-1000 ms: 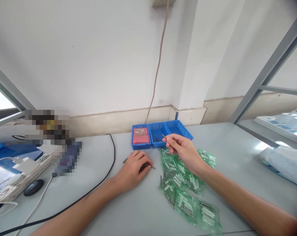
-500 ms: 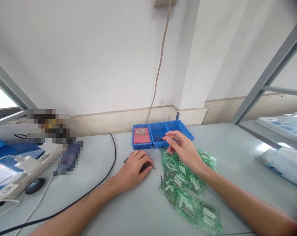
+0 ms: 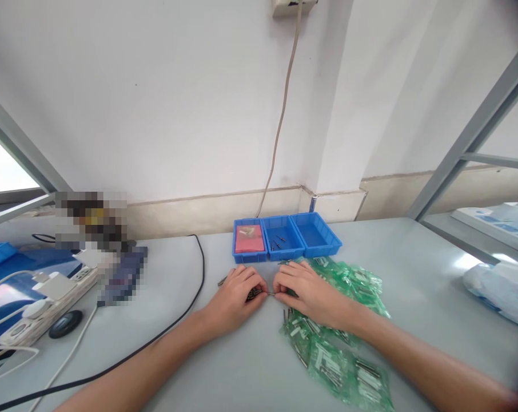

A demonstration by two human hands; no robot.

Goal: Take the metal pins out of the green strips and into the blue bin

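Note:
My left hand rests palm down on the grey table, fingers curled over a small bundle of thin dark metal pins. My right hand lies just to its right, fingertips pinched on the end of one pin sticking out of that bundle. Beneath and beside my right wrist spreads a heap of green plastic strips holding more pins. Behind the hands stand three joined blue trays: the left one holds a red pad, the middle one a few loose pins, the right one looks bare.
A black cable curves across the table on the left. A white power strip with plugs and a round black object sit at the far left. A white bag lies at the right. A wall cord hangs behind the trays.
My right hand dropped its pin at the middle tray, then came down and back to the bundle under my left hand. The left hand stayed put.

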